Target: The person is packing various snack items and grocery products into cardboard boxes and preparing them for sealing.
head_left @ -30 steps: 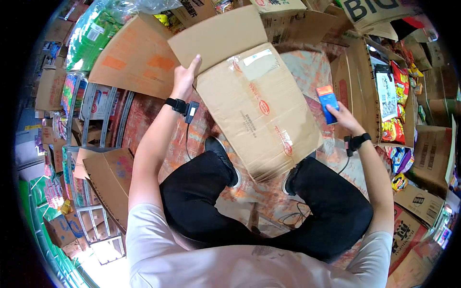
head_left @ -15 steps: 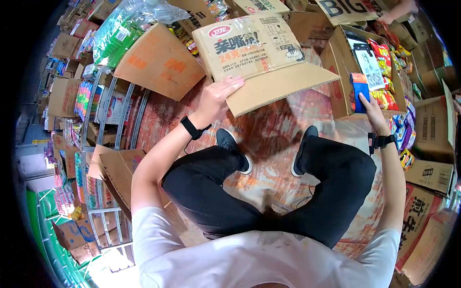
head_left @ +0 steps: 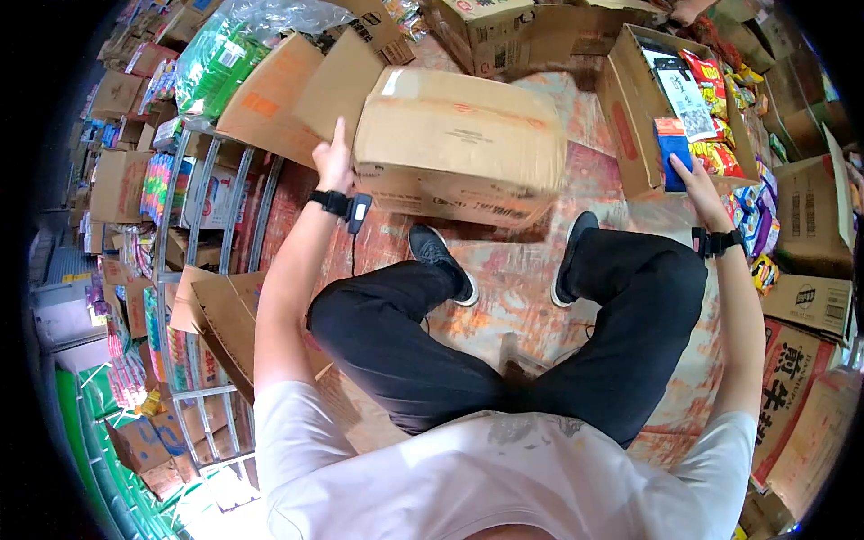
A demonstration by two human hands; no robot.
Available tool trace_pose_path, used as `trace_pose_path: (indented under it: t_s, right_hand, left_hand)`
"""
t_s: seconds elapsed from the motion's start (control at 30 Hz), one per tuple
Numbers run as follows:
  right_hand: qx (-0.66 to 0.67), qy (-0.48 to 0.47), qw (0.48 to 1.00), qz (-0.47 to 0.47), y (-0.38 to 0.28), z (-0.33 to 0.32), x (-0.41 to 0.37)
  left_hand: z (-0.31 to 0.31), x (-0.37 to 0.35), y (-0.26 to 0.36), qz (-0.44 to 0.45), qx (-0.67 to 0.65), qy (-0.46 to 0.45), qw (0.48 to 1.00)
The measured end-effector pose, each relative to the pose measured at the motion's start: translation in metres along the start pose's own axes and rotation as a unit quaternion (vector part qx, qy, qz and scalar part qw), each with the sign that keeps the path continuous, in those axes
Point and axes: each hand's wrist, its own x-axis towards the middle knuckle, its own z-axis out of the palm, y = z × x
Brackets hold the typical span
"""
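Observation:
A large brown carton (head_left: 459, 135) sits on the floor in front of me, with a raised flap (head_left: 337, 83) at its left end. My left hand (head_left: 334, 164) is at that end, its thumb up against the flap and its other fingers partly hidden. At the right, my right hand (head_left: 695, 187) grips a flat blue packet with an orange top (head_left: 671, 155). The packet is at the near end of an open cardboard box (head_left: 628, 135), which contains red and yellow snack bags (head_left: 709, 85) and a white-and-black pouch (head_left: 684, 103).
Another open carton (head_left: 261, 94) and a green plastic-wrapped bundle (head_left: 211, 76) stand at left, beside a metal rack (head_left: 200, 193). More cartons (head_left: 504, 40) are at the back and a red-and-brown one (head_left: 792, 387) at right. Another person's hand (head_left: 689, 11) shows at the top edge.
The large carton has turned, so its flap is now at the left and its logo side is out of sight. My left hand moved left with the flap. The carton marked BIG has left the view.

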Motion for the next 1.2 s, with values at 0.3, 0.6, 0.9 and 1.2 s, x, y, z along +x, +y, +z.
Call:
trace_pose_path:
  t_s: [0.3,0.6,0.9,1.2]
  right_hand:
    - [-0.08,-0.1,0.992,-0.011,0.019,0.048,0.029]
    - [-0.139,-0.107,0.983,-0.054,0.051,0.153,0.078]
    - [-0.027,-0.06,0.995,-0.074,0.067,0.199,0.088]
    - [0.076,-0.173,0.981,-0.033,0.036,0.152,0.064]
  left_hand:
    - [-0.085,-0.087,-0.019,-0.276,0.079,-0.238,0.928]
    - [-0.092,-0.114,0.013,0.28,0.416,-0.043,0.864]
    - [-0.022,-0.074,-0.073,0.212,0.569,-0.274,0.746]
    - [0.002,-0.065,0.017,0.22,0.591,-0.275,0.726]
